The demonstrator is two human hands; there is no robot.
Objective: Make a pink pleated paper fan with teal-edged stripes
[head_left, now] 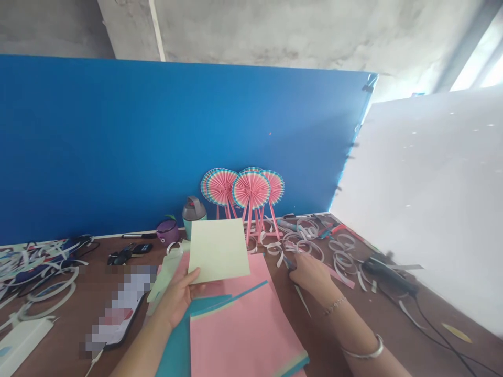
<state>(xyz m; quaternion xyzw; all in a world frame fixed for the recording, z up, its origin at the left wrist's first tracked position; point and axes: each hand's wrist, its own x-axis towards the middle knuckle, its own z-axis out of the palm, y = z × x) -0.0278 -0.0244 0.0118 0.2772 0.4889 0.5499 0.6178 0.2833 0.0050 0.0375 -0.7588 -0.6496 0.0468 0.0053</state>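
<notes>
A square of pale yellow-green paper is pinched at its lower left corner by my left hand, raised over the table. Below it lie pink sheets with blue and cream edge strips, partly covering a blue sheet. To the right, my right hand is closed around what looks like a pair of scissors; a pointed pale blade sticks out toward me and a dark grey-blue part shows beyond the fingers. My palm hides the rest. Pale green paper pieces lie beyond my left forearm.
Several pink pleated paper fans lean by the blue partition. A grey-topped bottle, purple cup, keys and phone are at left. Curled paper strips and a dark corded tool lie at right.
</notes>
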